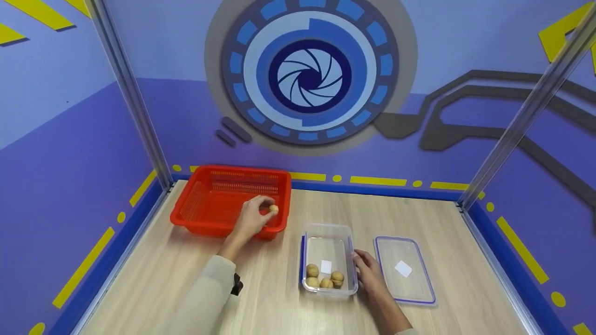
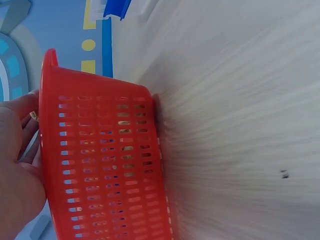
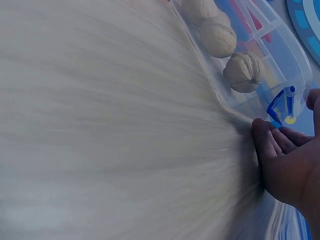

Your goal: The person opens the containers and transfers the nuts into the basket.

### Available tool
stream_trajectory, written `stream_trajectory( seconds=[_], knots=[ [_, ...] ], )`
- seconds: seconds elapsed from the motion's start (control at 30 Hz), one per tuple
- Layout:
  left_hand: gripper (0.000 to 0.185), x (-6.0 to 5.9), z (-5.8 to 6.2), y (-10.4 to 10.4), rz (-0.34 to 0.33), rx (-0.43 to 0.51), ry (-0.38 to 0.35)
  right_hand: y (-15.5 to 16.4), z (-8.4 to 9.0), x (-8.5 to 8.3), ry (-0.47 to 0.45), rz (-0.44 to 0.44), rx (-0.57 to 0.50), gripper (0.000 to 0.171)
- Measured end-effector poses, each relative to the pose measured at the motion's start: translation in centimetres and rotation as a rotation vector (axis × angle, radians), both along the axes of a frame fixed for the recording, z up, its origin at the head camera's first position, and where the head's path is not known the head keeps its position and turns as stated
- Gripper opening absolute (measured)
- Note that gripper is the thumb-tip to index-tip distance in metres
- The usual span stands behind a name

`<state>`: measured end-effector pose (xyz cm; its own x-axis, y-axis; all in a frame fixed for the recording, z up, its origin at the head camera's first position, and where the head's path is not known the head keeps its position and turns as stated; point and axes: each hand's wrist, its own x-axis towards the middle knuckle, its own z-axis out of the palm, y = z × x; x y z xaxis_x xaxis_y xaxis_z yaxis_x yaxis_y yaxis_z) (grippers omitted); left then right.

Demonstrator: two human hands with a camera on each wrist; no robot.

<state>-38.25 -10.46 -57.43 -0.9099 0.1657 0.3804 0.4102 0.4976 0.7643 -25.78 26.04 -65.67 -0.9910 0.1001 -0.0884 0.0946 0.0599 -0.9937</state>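
- Red perforated plastic basket (image 1: 209, 229).
- Clear rectangular plastic box (image 1: 328, 246), partly filled: unfinished, we judge.
- Clear blue-rimmed plastic lid (image 1: 409, 287), not yet on.
- Right hand (image 1: 370, 274), fingers fairly straight, touching the box.
- Round tan walnut (image 1: 274, 209), pinched by the left hand (image 1: 253, 217) above the basket; other walnuts (image 1: 337, 276) lie boxed.

So our left arm (image 1: 207, 293) is stretched out to the left of the box (image 1: 328, 230), with our left hand (image 1: 253, 217) up beyond its far left corner, thumb and fingers curled into a pinch. Our right hand (image 1: 370, 272) just chills against its right side, fingertips touching, right forearm (image 1: 391, 312) angling in from its near right.
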Motion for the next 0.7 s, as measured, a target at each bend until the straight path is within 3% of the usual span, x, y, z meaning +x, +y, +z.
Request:
stream_trajectory(
  seconds=[0.3,0.7],
  knots=[
    [0.031,-0.5,-0.26,0.2,0.002,-0.028,-0.077,-0.29,-0.04,0.06,0.009,0.007,-0.045,0.058],
    [0.03,-0.5,-0.37,0.59,-0.004,-0.138,-0.103,-0.21,0.06,0.09,0.001,-0.005,-0.042,0.057]
  ],
)
